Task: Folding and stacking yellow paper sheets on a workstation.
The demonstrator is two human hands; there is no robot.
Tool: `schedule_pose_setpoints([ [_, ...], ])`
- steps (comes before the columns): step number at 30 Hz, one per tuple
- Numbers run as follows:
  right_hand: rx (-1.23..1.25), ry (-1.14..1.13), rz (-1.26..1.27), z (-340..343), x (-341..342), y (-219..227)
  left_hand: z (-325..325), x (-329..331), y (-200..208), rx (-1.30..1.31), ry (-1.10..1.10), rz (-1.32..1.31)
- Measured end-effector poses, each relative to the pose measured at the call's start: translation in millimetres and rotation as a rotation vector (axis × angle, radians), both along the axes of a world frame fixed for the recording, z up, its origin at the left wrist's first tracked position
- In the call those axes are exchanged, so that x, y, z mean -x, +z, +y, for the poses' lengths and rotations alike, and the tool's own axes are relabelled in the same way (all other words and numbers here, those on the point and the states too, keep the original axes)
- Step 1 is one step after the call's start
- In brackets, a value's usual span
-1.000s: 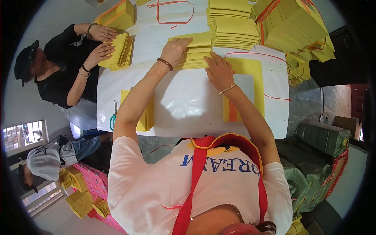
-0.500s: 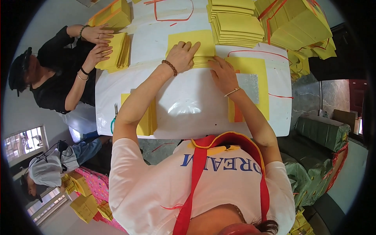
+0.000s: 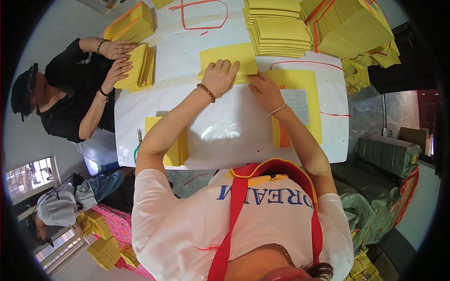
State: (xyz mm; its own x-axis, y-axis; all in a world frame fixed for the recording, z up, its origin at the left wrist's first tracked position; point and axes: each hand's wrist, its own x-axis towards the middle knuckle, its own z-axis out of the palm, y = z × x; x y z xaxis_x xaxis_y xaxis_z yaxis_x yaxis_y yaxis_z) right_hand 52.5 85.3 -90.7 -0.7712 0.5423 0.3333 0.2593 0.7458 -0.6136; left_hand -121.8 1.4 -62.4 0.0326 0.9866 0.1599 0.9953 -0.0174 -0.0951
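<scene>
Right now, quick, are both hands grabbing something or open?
Left hand: open, palm down, fingers laid on the stacked yellow envelopes.
Right hand: at their near right corner; whether it grips cannot be told.

From the person's head, the left fisheye camera looks steeply down: the white short-sleeved shirt lies nearest, below; the bare left hand and bare right hand farther off, over the glossy white tabletop. Its wide field reaches the plain grey wall at left.
</scene>
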Motion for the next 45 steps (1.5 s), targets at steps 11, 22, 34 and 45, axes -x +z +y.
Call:
schedule_pose_setpoints([
  [11,0.767,-0.303,0.186,36,32,2,0,22,-1,-0.152,-0.061,-0.268],
  [22,0.891,-0.262,0.283,37,36,-21,-1,8,-11,-0.089,-0.021,-0.074],
  [34,-0.041,-0.009,-0.396,30,48,0,0,37,-40,-0.060,0.064,-0.201],
  [45,0.203,0.133,-0.001,74,9,25,6,35,-12,0.114,0.102,-0.177],
])
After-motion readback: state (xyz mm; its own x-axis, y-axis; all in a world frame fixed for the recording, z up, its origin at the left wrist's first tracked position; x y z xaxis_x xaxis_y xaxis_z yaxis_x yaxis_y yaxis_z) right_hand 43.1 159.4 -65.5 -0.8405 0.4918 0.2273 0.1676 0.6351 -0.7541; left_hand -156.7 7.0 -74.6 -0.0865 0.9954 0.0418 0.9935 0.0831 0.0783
